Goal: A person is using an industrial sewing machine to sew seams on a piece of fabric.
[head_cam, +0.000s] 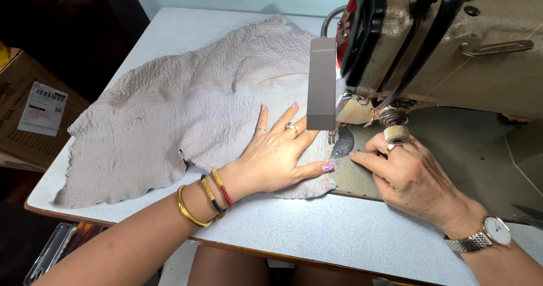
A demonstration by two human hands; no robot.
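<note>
Fingers of the left hand (275, 157) spread flat on the shirred grey fabric (186, 113), left of the presser foot (335, 132). Right hand (410, 176) loosely curled beside it, apparently pinching nothing. Best kept flat, feeding evenly, fingertips clear.

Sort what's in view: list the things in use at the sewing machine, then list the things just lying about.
In use:
left hand, flat on the fabric
right hand, fingertip by the needle plate
sewing machine
table, bearing it all

Lying about:
cardboard box, left of the table
clear plastic piece, below the table's edge
</note>
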